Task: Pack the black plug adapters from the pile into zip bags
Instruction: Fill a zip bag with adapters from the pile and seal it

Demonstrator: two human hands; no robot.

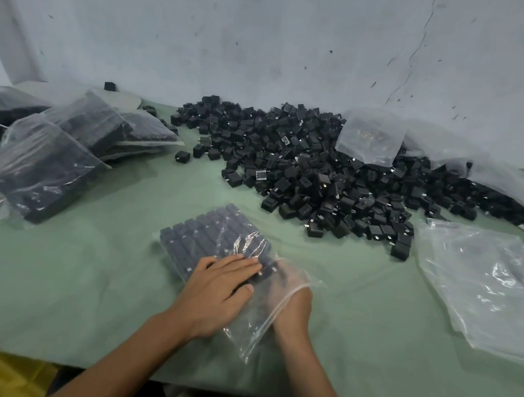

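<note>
Green table [84, 276] is carrying the adapter pile [321, 178] far right, filled bags [47, 163] far left, empty bags [487, 286] right, zip bag [211, 235] lying near centre apart from them, long axis running far-left to near-right, mouth pointing near-right, left hand [215, 290] pressing flat on top, right hand [295, 302] reaching inside, grip unreadable.

There is one wide-angle view only, from the person's head. It faces forward and down over the green table [82, 292], close above the left hand [219, 287] and right hand [292, 301], with the wall [271, 37] at the far side.
</note>
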